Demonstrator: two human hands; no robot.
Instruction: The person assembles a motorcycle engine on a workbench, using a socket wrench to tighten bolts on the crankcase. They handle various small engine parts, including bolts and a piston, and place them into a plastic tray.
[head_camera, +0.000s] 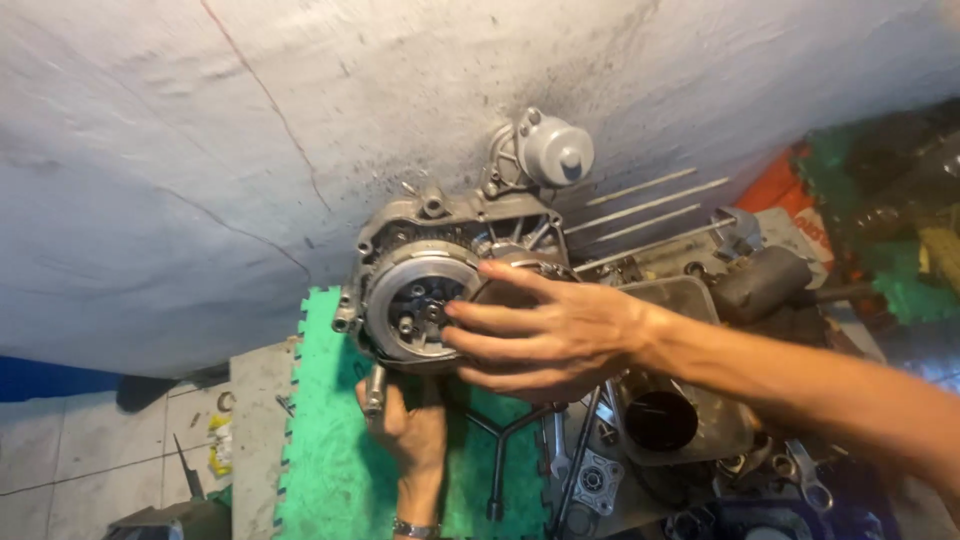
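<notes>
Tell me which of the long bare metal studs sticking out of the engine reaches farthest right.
The second stud from the top: its tip ends farther right than the top stud and the two lower studs, near the orange item.

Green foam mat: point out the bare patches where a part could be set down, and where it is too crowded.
The green foam mat is bare along its left strip, between the jigsaw edge and the left hand. Right of that hand it is crowded: a Y-shaped wrench, spanners and loose parts. The engine case, under the right hand, covers the mat's top.
</notes>
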